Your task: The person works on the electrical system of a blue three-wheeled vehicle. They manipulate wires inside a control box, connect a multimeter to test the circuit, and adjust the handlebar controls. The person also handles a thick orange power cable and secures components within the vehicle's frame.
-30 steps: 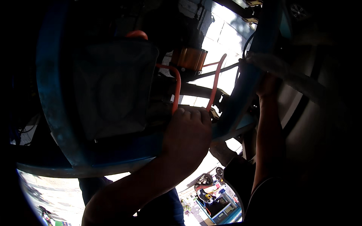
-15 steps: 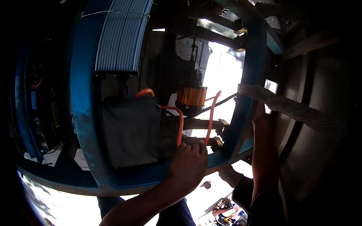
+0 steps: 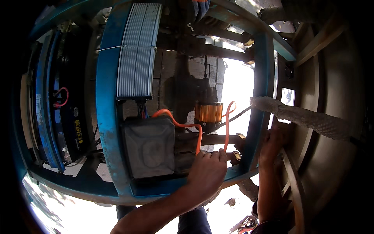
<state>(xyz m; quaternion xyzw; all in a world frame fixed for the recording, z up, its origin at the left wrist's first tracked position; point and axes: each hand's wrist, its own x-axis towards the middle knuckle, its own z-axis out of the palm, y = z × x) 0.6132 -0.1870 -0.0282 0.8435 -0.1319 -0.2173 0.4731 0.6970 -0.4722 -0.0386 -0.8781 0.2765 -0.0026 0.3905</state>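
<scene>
My left hand (image 3: 208, 171) is closed around a thick orange cable (image 3: 200, 137) above the near rail of a blue metal frame (image 3: 106, 117). One stretch of the cable comes from behind a black plastic box (image 3: 151, 146). Another stretch rises from my fingers and bends over near a copper-coloured motor (image 3: 209, 113). To the right, my right hand (image 3: 271, 144) is raised beside the frame's right rail, below a grey wrapped tube (image 3: 300, 113). Shade blurs its fingers, and whether it holds anything is unclear.
A finned silver unit (image 3: 138, 54) is wired to the frame above the black box. Dark batteries (image 3: 70, 113) stand at the left, one with a short red lead (image 3: 64, 97). At the top edge is a grey and orange glove (image 3: 200, 8). Loose tools (image 3: 247, 224) lie on the ground below.
The view has shifted, so the frame sits lower and farther right. My left hand keeps its grip on the orange cable. My right hand has come down from beside the wrapped tube's end.
</scene>
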